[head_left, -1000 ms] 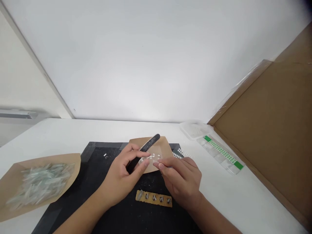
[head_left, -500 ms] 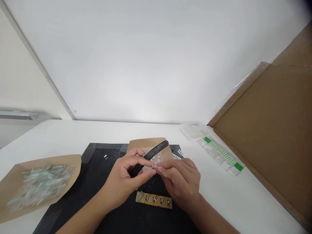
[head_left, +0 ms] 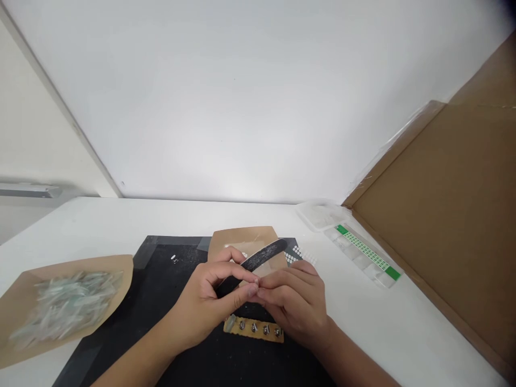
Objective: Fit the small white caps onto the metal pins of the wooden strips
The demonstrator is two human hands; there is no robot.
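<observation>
My left hand (head_left: 215,293) is closed with a black curved nail file (head_left: 266,254) lying across its palm, the far end sticking out up and to the right. Its thumb and forefinger meet the fingertips of my right hand (head_left: 296,298), which is closed in a pinch. A tiny pale piece (head_left: 256,281) shows between the fingertips; it looks like a false nail, mostly hidden. Just below the hands lies a tan strip (head_left: 253,330) with several small metal holders in a row and a clear grey piece at its left end.
A kraft paper tray (head_left: 245,235) with small white bits stands behind the hands on the black mat (head_left: 161,301). At left, another paper tray (head_left: 121,269) holds many clear slivers. To the right are white dot stickers (head_left: 304,253), a clear compartment box (head_left: 365,251) and cardboard (head_left: 439,204).
Both hands stay together in front of me. The fingertips have closed further over the small pale piece, and the file has tilted slightly flatter, its tip moving right and down.
</observation>
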